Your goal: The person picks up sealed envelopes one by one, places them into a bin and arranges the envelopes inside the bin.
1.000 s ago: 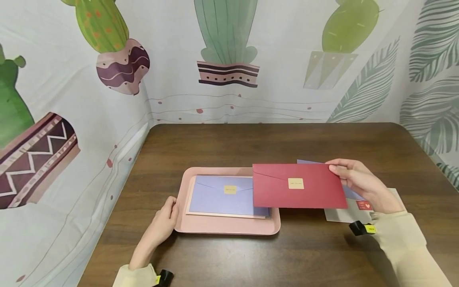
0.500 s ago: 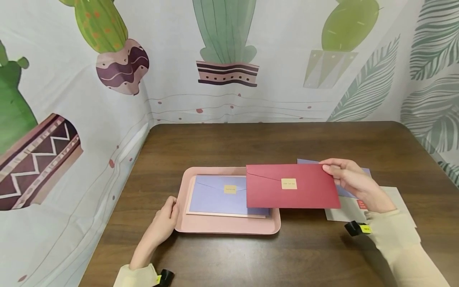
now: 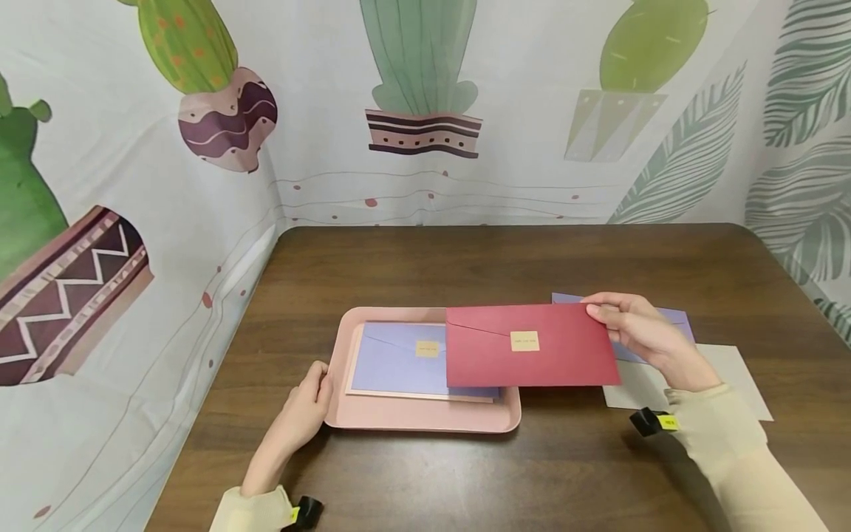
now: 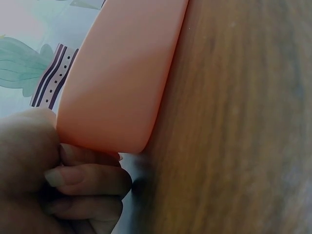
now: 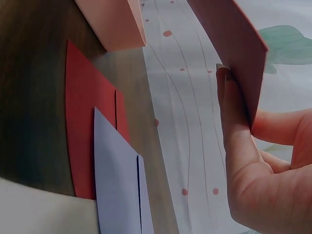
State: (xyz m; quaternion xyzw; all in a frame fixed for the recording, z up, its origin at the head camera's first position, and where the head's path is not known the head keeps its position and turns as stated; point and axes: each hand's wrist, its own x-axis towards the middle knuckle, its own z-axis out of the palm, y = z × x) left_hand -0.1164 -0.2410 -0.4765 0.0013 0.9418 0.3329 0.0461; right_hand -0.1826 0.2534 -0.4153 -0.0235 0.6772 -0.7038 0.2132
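My right hand [image 3: 645, 336] pinches a red envelope [image 3: 479, 362] by its upper right corner, thumb on the near face. The envelope, with a gold square sticker, hangs over the right part of a pink tray [image 3: 412, 420]. In the tray lies a lavender envelope [image 3: 392, 362] on top of a pale one, of which only the edges show. My left hand [image 3: 302, 406] grips the tray's left rim; the left wrist view shows curled fingers [image 4: 90, 180] at the end of the pink tray wall [image 4: 117, 83].
Right of the tray, another lavender envelope [image 3: 674, 321] and a white envelope [image 3: 738, 377] lie partly under my right hand and sleeve. The right wrist view also shows a second red envelope [image 5: 87, 126] on the table. A cactus-print cloth [image 3: 518, 177] hangs behind the table.
My right hand has carried the red envelope slowly leftward, so it covers more of the tray and its lavender envelope. The left hand has stayed at the tray's rim.
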